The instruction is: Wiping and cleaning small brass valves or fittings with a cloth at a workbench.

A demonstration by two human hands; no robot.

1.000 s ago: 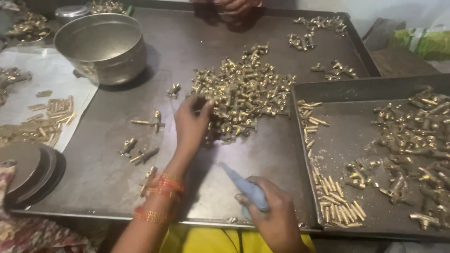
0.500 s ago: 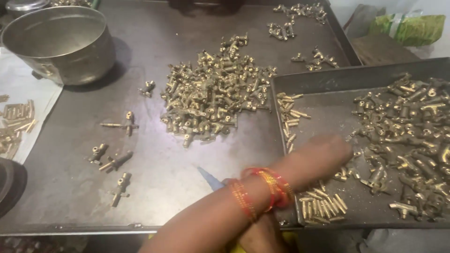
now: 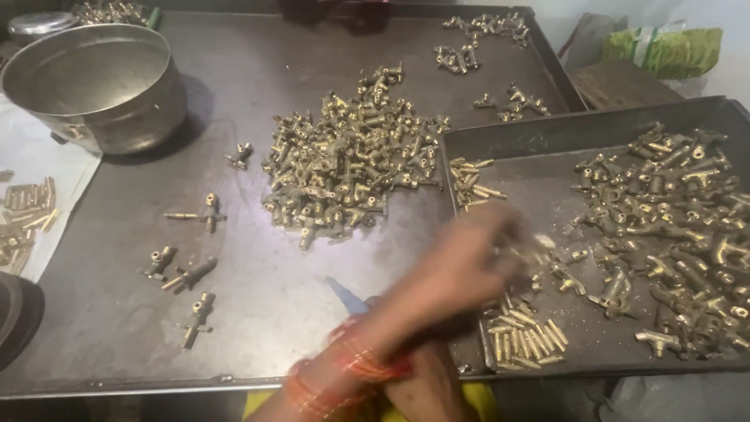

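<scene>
Though blurred by motion, left hand [image 3: 469, 262] reaches across body into the tray [image 3: 594, 137]; fingers [image 3: 508, 234] curled over small brass pins [image 3: 525, 332] and fittings [image 3: 672, 227] — can't tell if anything is pinched. Right hand [image 3: 426, 387] lies under left forearm, wrapped round a blue tool [image 3: 344, 295]; only its tip shows. Just below fingers: pin row. To their right: fittings heap. Up-left, on the surface [image 3: 258, 312]: big brass pile [image 3: 351, 168], steel bowl [image 3: 98, 82] beyond. Judgement: pcs hard, dense, smooth, prob. slippery; pinch pins mid-shaft, fittings by body.
</scene>
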